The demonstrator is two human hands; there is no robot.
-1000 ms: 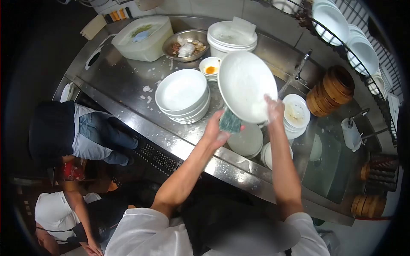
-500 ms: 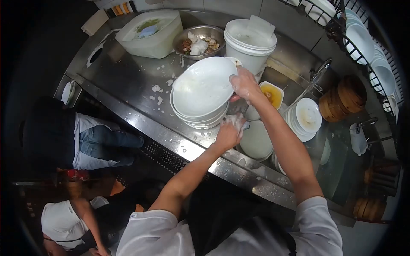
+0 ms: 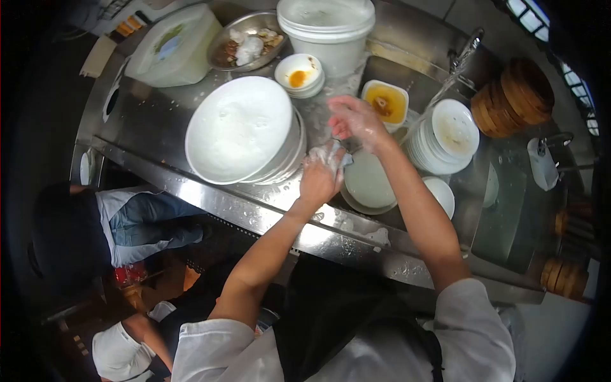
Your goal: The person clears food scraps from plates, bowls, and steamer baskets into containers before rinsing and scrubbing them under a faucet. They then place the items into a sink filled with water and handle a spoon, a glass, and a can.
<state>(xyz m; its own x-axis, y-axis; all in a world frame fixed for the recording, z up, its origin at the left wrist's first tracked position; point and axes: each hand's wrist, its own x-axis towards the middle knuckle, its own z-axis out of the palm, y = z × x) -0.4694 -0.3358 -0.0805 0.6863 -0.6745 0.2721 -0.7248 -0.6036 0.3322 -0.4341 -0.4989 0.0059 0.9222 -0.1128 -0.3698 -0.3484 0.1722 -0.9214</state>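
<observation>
My left hand [image 3: 321,177], covered in suds, is closed on a grey-blue sponge [image 3: 347,159] whose edge shows past the fingers. Just above and to the right of it, my right hand [image 3: 358,121] hovers with loosely bent fingers apart and nothing in them. A large white bowl [image 3: 238,127] with foam inside lies tilted on top of a stack of white bowls [image 3: 296,149], left of both hands. Below my right hand, a round pale dish [image 3: 370,181] sits in the sink. Small white bowls [image 3: 299,73] with an orange residue stand beyond my hands.
Behind are a plastic tub [image 3: 168,48], a metal bowl of scraps [image 3: 248,41] and a white bucket [image 3: 328,32]. The sink side holds a square dish of yellow liquid [image 3: 386,102], stacked plates [image 3: 455,130], a running tap [image 3: 468,51] and bamboo steamers [image 3: 512,99]. Other people stand at left.
My right hand has let go of the large bowl, which now rests farther left on the stack. Both hands have shifted slightly left in view, and the camera view has moved.
</observation>
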